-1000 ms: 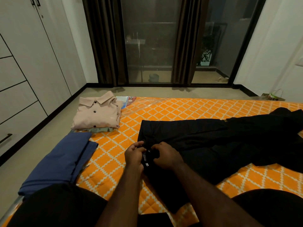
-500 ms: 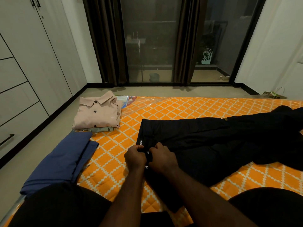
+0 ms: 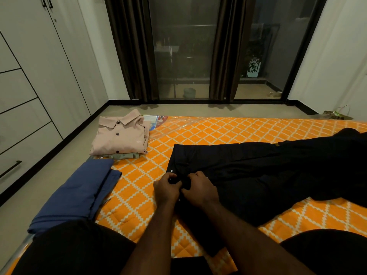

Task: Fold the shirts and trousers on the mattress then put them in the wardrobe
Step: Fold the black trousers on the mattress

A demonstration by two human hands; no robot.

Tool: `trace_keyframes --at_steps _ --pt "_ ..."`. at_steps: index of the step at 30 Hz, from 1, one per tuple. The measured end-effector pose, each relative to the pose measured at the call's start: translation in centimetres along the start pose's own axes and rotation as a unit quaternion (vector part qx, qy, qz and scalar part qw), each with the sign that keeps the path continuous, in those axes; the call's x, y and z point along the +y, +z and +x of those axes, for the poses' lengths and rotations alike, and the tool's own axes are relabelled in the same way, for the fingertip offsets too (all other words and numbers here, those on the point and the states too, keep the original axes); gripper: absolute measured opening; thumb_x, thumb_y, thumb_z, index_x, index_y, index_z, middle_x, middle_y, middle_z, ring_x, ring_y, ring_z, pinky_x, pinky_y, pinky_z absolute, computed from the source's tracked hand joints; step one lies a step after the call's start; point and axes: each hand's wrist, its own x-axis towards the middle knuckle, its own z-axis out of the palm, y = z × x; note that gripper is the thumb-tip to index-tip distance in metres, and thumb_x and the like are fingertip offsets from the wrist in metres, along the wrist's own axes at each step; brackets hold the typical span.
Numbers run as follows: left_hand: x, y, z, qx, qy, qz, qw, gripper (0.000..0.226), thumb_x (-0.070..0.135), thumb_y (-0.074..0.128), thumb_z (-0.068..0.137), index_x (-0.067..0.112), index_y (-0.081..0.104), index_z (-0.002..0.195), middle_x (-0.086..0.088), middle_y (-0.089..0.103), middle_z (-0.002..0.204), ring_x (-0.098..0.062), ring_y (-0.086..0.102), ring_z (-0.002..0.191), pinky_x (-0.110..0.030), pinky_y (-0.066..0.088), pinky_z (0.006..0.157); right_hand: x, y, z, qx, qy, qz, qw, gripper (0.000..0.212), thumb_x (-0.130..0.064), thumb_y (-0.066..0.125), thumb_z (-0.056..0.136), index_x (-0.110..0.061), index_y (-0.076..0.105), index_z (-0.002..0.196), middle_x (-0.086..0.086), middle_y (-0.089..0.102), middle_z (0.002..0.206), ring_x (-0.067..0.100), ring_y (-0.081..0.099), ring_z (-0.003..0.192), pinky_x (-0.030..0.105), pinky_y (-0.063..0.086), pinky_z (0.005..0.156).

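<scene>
Black trousers (image 3: pixel 268 167) lie spread across the orange patterned mattress (image 3: pixel 208 132), waistband toward me, legs running off to the right. My left hand (image 3: pixel 165 190) and my right hand (image 3: pixel 200 190) sit side by side at the waistband, both pinching the black cloth at its fastening. A folded pink shirt (image 3: pixel 121 135) rests on another folded garment at the mattress's far left corner. A folded blue garment (image 3: pixel 77 193) lies along the left edge, nearer to me.
The white wardrobe (image 3: pixel 29 86) with drawers and dark handles lines the left wall across a strip of bare floor. Dark curtains and glass doors (image 3: pixel 184 48) fill the far wall. My knees in black cloth frame the bottom of the view.
My hands have closed tighter together on the waistband and shifted slightly. The trousers and the folded piles lie where they were.
</scene>
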Motion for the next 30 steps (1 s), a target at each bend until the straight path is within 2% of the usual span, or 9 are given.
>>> trace_keyframes --at_steps 3,6,10,13,17,20,23,27,30 --pt "0.6 -0.2 -0.2 -0.005 -0.005 -0.045 0.999 0.027 0.017 0.079 0.081 0.032 0.068 0.101 -0.004 0.064 0.115 -0.018 0.063 0.094 -0.014 0.042 0.061 -0.2 -0.3 0.2 0.026 -0.003 0.028 0.999 0.018 -0.036 0.055 0.092 -0.019 0.055 0.093 0.004 0.053 0.113 0.024 0.058 0.098 0.039 0.053 0.077" --pt "1.5 -0.5 -0.7 -0.02 -0.035 -0.103 0.994 0.025 0.013 0.075 0.085 0.022 0.069 0.107 0.0 0.066 0.106 -0.015 0.062 0.089 -0.021 0.045 0.061 -0.4 -0.7 0.5 0.054 -0.007 0.049 0.997 0.022 -0.031 0.053 0.094 -0.015 0.055 0.079 0.004 0.057 0.098 0.024 0.059 0.085 0.038 0.052 0.071" --pt "2.3 -0.7 -1.1 -0.02 -0.09 -0.153 0.984 0.012 0.025 0.066 0.091 0.016 0.065 0.098 -0.007 0.068 0.098 -0.02 0.063 0.083 -0.033 0.049 0.064 -0.5 -1.5 0.7 0.09 0.007 0.093 0.992 0.03 -0.03 0.054 0.091 -0.011 0.055 0.068 0.003 0.057 0.072 0.022 0.058 0.064 0.037 0.052 0.06" --pt "2.3 -1.0 -0.7 -0.033 -0.156 -0.24 0.957 0.044 0.053 0.056 0.083 0.013 0.073 0.083 -0.016 0.074 0.093 -0.035 0.069 0.086 -0.051 0.056 0.081 -1.0 -2.1 0.7 0.125 -0.009 0.115 0.985 0.039 -0.032 0.055 0.093 -0.008 0.052 0.063 0.004 0.056 0.066 0.024 0.058 0.06 0.039 0.052 0.059" --pt "2.4 -1.3 0.5 -0.134 -0.155 -0.249 0.947 0.089 0.094 0.057 0.057 0.014 0.079 0.09 -0.011 0.078 0.093 -0.032 0.074 0.09 -0.05 0.059 0.087 -1.6 -1.9 0.3 0.072 -0.058 0.1 0.991 0.039 -0.036 0.054 0.099 -0.014 0.057 0.066 0.005 0.059 0.077 0.023 0.061 0.069 0.038 0.05 0.062" --pt "2.5 -1.7 1.6 -0.14 -0.089 -0.042 0.985 0.074 0.076 0.061 0.076 0.01 0.074 0.107 -0.015 0.072 0.117 -0.034 0.067 0.106 -0.038 0.052 0.092 -1.9 -1.4 -0.2 -0.031 -0.112 0.105 0.988 0.029 -0.023 0.053 0.098 -0.008 0.067 0.078 0.014 0.066 0.087 0.03 0.064 0.076 0.037 0.049 0.065" --pt "2.2 -1.6 2.4 -0.133 -0.034 0.147 0.98 0.053 0.052 0.053 0.101 0.004 0.068 0.118 -0.015 0.066 0.124 -0.034 0.06 0.117 -0.028 0.038 0.083 -2.7 -0.8 -0.7 -0.1 -0.13 0.079 0.983 0.015 -0.012 0.054 0.092 -0.006 0.06 0.08 0.024 0.068 0.094 0.039 0.064 0.084 0.032 0.041 0.065" --pt "2.5 -1.4 2.5 -0.104 -0.058 0.121 0.986 0.04 0.05 0.069 0.091 0.016 0.055 0.074 -0.004 0.057 0.078 -0.028 0.058 0.079 -0.034 0.04 0.071 -2.2 -2.1 -0.5 -0.148 -0.138 0.063 0.977 0.017 -0.017 0.063 0.09 -0.001 0.068 0.087 0.022 0.069 0.094 0.035 0.065 0.088 0.031 0.042 0.068" --pt "2.6 -0.9 2.5 -0.063 -0.052 0.107 0.991 0.037 0.04 0.068 0.093 0.015 0.049 0.073 -0.008 0.057 0.078 -0.027 0.054 0.073 -0.035 0.037 0.064 -1.7 -3.3 -1.1 -0.132 -0.159 0.034 0.978 0.03 -0.034 0.071 0.089 -0.01 0.071 0.107 0.015 0.066 0.103 0.031 0.063 0.098 0.034 0.043 0.075"
